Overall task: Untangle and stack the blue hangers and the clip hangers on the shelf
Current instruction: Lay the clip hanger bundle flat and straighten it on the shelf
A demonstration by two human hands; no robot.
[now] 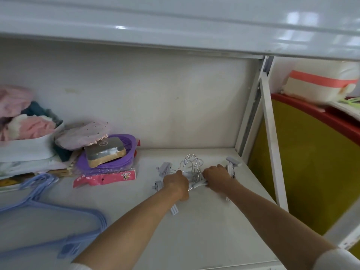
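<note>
1. The fingers of the left hand (175,182) and the right hand (216,175) curl down onto the bunch of clip hangers (193,172); whether they are clamped on the bars cannot be told, since the backs of the hands hide them.
2. The clip hangers lie on the shelf (214,230) toward 3 o'clock, hooks pointing to 12 o'clock.
3. The blue hangers (58,217) lie piled at 8 o'clock, well apart.
4. Likely risk: the wire hooks look interlocked, so pulling the hands apart could drag the whole bunch or snag a clip.
5. A loose clip hanger near the left wrist could be knocked off the front edge.
</note>
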